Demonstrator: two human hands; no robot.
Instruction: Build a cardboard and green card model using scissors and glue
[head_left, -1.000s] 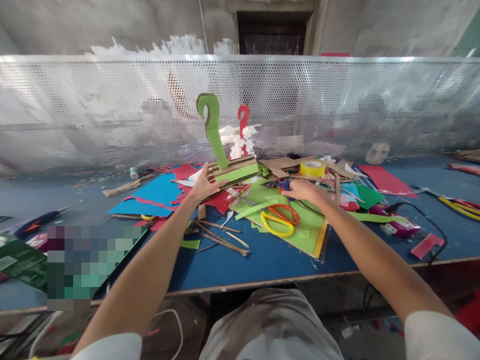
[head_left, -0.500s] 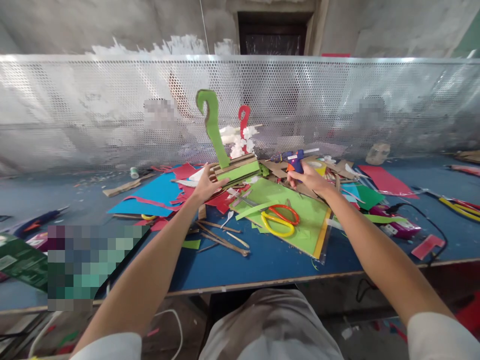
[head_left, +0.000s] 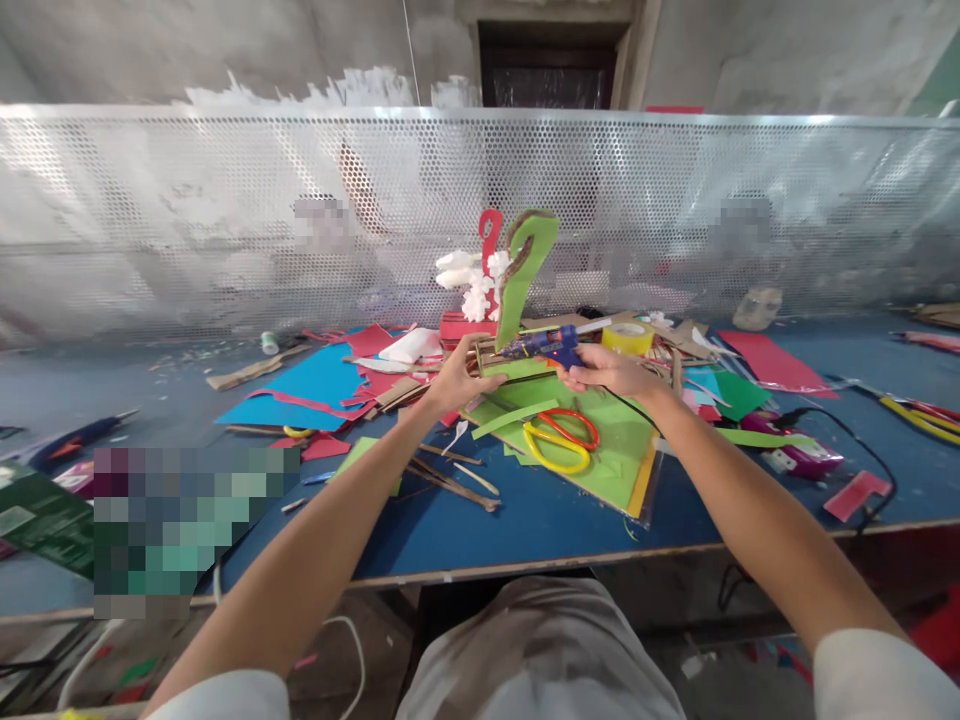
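My left hand [head_left: 463, 380] grips a green cardboard piece [head_left: 527, 275] by its box-like base; a tall hook-shaped neck rises from it. In my right hand [head_left: 615, 372] is a blue glue gun [head_left: 562, 345], its nozzle pointing left at the foot of the neck. Most of the base is hidden by my fingers and the gun. Behind stands a similar red piece [head_left: 489, 240] with white flower-like bits [head_left: 478, 295]. Below my hands lie scissors [head_left: 559, 440] with orange and yellow handles, on green sheets [head_left: 607, 470].
A blue sheet [head_left: 292, 385] and red scraps lie at left. Tape [head_left: 628, 338] rests behind my right hand. A black cord runs at right beside a purple box [head_left: 806, 447]. A perforated metal screen [head_left: 247, 220] stands along the table's back.
The green piece has been turned, so its neck now stands further right and its hook looks different. The glue gun has moved left and its nozzle is now against or close to the piece.
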